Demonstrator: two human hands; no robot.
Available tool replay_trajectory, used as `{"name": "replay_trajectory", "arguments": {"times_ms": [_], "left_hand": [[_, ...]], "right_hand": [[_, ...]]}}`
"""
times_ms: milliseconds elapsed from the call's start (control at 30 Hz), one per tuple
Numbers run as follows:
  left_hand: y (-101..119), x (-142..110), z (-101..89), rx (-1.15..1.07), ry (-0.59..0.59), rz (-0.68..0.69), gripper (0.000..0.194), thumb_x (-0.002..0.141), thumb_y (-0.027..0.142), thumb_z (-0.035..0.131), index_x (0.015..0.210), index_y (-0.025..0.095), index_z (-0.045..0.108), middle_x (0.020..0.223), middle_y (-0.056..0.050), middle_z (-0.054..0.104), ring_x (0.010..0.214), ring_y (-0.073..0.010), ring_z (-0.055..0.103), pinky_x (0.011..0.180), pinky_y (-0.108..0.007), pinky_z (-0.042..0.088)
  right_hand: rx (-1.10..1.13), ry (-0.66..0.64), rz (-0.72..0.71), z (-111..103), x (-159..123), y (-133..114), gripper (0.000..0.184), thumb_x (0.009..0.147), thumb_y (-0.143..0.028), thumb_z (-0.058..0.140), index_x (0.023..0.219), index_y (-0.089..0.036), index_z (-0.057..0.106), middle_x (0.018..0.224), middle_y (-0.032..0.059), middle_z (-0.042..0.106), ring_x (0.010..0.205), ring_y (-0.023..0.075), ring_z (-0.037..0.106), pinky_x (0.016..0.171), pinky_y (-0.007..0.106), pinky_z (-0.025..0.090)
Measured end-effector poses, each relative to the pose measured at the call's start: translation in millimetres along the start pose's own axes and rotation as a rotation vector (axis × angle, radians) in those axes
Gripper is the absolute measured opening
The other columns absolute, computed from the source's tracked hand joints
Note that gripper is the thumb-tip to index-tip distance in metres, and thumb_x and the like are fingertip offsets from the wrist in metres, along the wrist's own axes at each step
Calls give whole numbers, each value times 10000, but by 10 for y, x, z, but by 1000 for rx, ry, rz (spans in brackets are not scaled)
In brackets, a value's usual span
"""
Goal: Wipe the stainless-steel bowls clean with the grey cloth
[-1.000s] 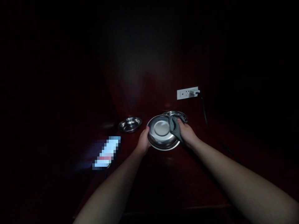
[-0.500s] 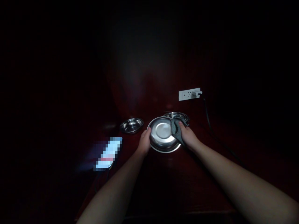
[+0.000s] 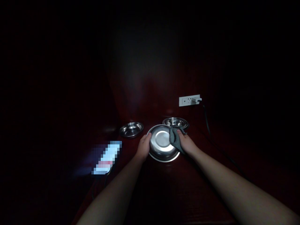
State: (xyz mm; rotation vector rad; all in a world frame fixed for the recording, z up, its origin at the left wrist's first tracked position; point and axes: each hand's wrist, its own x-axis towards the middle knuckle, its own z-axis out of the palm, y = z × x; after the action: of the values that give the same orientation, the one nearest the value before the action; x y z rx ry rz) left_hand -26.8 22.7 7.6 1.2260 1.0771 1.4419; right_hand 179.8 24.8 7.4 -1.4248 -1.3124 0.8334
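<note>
A shiny steel bowl (image 3: 161,153) is held between my hands, its underside turned toward me. My left hand (image 3: 143,147) grips its left rim, thumb on the near face and the other fingers hidden behind. In my right hand (image 3: 187,143) is a dark grey-green cloth (image 3: 173,136), pressed against the bowl's right side with the thumb on top. Part of the bowl is covered by this cloth. Behind it, near my right hand, sits another steel dish (image 3: 172,120), partly hidden. A further steel bowl (image 3: 131,129) rests upright, beyond my left hand.
A lit phone (image 3: 109,157), its screen blurred out, lies left of my left forearm with a cable at its lower end. On the back wall is a white socket panel (image 3: 185,101) holding a plug, whose dark cord (image 3: 207,120) runs down to the right. The dark red table (image 3: 168,190) is dimly lit.
The whole scene sits slightly lower in view. Both hands keep their hold on the bowl, which has shifted a little toward me; the cloth remains at its right side.
</note>
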Motion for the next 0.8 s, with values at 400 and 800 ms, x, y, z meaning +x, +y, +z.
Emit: {"name": "replay_trajectory", "arguments": {"times_ms": [400,800], "left_hand": [[-65,14,17,-209,-73,-155,407,690,500,646,858,130,679,776,-73,696,791,-209,629,806,-340,441],[-14,-36,86,-273,-113,-294,359,748,445,606,901,131,687,771,-87,715,792,-212,661,818,-345,468]], "right_hand": [[18,-73,4,-12,-32,-49,503,844,-519,349,905,-137,670,888,118,701,811,226,650,753,317,483],[-97,-46,37,-77,-29,-85,438,809,-533,432,754,-167,667,753,96,695,752,222,635,760,327,452]]}}
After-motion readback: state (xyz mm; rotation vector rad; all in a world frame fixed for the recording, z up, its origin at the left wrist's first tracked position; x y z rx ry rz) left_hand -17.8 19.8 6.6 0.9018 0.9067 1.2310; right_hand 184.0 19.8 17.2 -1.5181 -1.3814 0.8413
